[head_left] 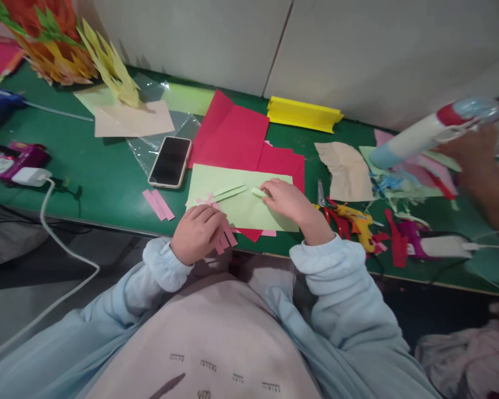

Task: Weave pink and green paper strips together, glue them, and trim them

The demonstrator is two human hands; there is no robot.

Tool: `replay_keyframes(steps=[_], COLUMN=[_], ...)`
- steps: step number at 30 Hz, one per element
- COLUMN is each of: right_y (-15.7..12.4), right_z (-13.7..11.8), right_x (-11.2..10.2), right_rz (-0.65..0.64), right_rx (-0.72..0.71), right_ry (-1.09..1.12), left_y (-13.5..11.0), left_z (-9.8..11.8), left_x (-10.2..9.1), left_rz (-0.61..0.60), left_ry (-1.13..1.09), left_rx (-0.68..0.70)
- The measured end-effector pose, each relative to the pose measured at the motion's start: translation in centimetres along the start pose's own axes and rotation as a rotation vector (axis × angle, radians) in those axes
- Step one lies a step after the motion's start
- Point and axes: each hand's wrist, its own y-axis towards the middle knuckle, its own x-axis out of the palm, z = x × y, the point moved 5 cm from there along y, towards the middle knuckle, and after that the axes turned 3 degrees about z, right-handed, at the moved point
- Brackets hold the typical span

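A pale green paper sheet [245, 216] lies in front of me at the table's front edge. My right hand [289, 202] pinches a small folded pale green paper strip [258, 193] over it. Curled fingers of my left hand [199, 233] rest at the sheet's lower left corner; what they hold, if anything, is hidden. Pink paper strips [224, 242] stick out beside and below that hand. Between my hands, narrow green strips [229, 192] lie on the sheet, with small pink pieces [205, 198] at their left end.
Red paper [233, 133] lies behind the sheet, a phone [170, 162] to its left. On the right are scissors [322, 197], a yellow glue gun [355, 221] and a co-worker's arm [482, 172] by a white-and-blue cylinder [416, 138]. A white cable [66, 255] hangs at left.
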Motion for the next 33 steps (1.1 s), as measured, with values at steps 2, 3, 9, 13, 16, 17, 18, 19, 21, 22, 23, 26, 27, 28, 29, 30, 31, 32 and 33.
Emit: replay_keyframes(steps=[2, 3, 9, 13, 16, 17, 18, 19, 21, 22, 23, 26, 27, 28, 29, 30, 31, 32, 33], right_y=[-0.4, -0.6, -1.5, -1.8, -1.8, -1.8, -1.8, -1.7, -1.7, -1.8, -1.8, -2.1, -2.2, -2.3, -2.4, -2.4, -2.5, -2.5, -2.5], right_z=[-0.8, -1.3, -4.5, -6.5, -7.3, -7.4, -7.4, -7.4, -7.2, -7.0, -6.9, -6.4, -6.3, -6.3, -6.3, -6.3, -6.4, -6.4, -6.4], right_x=[-0.3, -0.4, -0.2, -0.1, -0.1, -0.1, -0.1, 0.0, 0.2, 0.3, 0.5, 1.2, 1.4, 1.5, 1.7, 1.9, 2.0, 2.1, 2.1], right_rz=[-0.018, -0.028, -0.076, -0.071, -0.082, -0.087, -0.093, -0.100, -0.121, -0.137, -0.157, -0.211, -0.225, -0.240, -0.254, -0.267, -0.277, -0.282, -0.284], right_rx=[-0.073, -0.107, -0.295, -0.408, -0.440, -0.441, -0.439, -0.435, -0.430, -0.425, -0.418, -0.379, -0.366, -0.356, -0.348, -0.343, -0.340, -0.338, -0.337], right_ry=[0.048, 0.080, 0.308, 0.407, 0.447, 0.464, 0.481, 0.495, 0.516, 0.527, 0.540, 0.588, 0.599, 0.606, 0.607, 0.605, 0.602, 0.597, 0.594], left_y=[0.2, 0.4, 1.1, 1.0, 0.5, 0.3, 0.0, -0.3, -1.0, -1.4, -1.8, -3.2, -3.6, -4.0, -4.3, -4.6, -4.9, -5.1, -5.3], left_z=[0.1, 0.2, 0.3, 0.4, 0.0, -0.2, -0.3, -0.5, -0.7, -0.8, -0.8, -0.8, -0.9, -0.9, -0.9, -0.9, -0.9, -0.9, -1.0], left_x=[-0.2, -0.3, -0.1, 0.2, -0.1, -0.3, -0.5, -0.8, -1.4, -1.6, -1.8, -2.2, -2.3, -2.3, -2.2, -2.2, -2.1, -2.0, -2.0], left_rz=[0.010, 0.016, 0.038, 0.033, 0.041, 0.044, 0.048, 0.054, 0.073, 0.082, 0.085, 0.091, 0.093, 0.094, 0.094, 0.094, 0.092, 0.088, 0.084], left_ry=[-0.040, -0.061, -0.062, -0.058, -0.075, -0.084, -0.095, -0.110, -0.145, -0.165, -0.183, -0.235, -0.250, -0.263, -0.275, -0.283, -0.288, -0.292, -0.293], left_rx=[-0.020, -0.041, -0.149, -0.134, -0.170, -0.189, -0.209, -0.231, -0.267, -0.283, -0.296, -0.337, -0.351, -0.365, -0.377, -0.387, -0.396, -0.403, -0.409])
